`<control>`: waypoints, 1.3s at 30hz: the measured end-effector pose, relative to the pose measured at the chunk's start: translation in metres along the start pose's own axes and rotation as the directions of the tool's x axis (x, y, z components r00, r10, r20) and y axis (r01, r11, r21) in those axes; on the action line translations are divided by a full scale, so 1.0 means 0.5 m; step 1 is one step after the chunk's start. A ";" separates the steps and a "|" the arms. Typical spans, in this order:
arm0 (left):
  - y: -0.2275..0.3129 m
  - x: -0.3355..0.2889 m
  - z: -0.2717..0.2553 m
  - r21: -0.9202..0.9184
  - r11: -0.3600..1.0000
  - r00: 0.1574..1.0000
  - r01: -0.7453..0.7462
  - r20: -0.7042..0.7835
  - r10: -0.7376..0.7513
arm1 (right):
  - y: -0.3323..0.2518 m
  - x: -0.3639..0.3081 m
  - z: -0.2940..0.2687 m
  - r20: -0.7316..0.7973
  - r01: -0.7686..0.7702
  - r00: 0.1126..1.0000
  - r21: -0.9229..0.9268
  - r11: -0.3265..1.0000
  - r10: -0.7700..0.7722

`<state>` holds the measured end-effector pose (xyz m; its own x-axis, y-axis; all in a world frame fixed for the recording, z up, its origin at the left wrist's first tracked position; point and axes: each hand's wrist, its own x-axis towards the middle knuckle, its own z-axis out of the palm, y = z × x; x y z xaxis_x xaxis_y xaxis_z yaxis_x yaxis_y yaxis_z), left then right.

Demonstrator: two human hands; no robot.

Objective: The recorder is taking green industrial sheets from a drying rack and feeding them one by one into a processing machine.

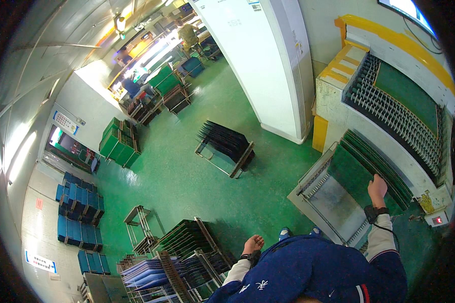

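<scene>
My right hand (377, 191) is closed on the near edge of a green panel (350, 174), which leans at the front of a row of similar panels. That row stands in a metal rack (322, 188) with toothed rails, on a pale base plate beside the conveyor. Down by my side, my left hand (254, 244) has its fingers curled, with nothing visible in them. Nearest to it is a rack of green panels (182, 240). A black band circles each wrist, and a dark cable hangs from the right one.
A roller conveyor (399, 103) carrying a green panel lies at the right, beside a tall white cabinet (260, 60). On the green floor stand a rack of dark panels (225, 146), a bare rack frame (138, 227) and green bins (120, 144). People sit at far benches.
</scene>
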<state>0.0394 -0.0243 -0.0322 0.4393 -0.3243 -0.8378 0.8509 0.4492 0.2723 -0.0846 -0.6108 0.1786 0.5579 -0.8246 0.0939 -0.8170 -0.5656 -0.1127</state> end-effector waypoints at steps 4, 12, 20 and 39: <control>-0.002 0.011 -0.005 0.013 1.000 1.000 -0.003 0.027 0.003 | 0.006 -0.002 0.004 -0.028 0.001 1.000 0.002 1.000 -0.001; 0.002 0.030 -0.033 -0.018 0.999 0.993 0.039 0.116 -0.036 | 0.011 0.002 0.018 -0.047 0.021 0.999 0.032 0.999 -0.020; -0.003 0.030 -0.025 0.001 1.000 1.000 0.017 0.026 -0.017 | 0.012 0.001 0.016 -0.043 0.019 0.999 -0.001 1.000 -0.019; -0.004 0.028 -0.037 -0.022 0.999 0.996 0.026 0.084 -0.024 | 0.007 -0.001 0.009 -0.033 0.022 0.999 0.013 1.000 -0.021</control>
<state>0.0387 -0.0143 -0.0530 0.4415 -0.4038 -0.8013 0.8555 0.4587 0.2402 -0.0870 -0.6123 0.1735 0.5698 -0.8115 0.1294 -0.8027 -0.5834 -0.1237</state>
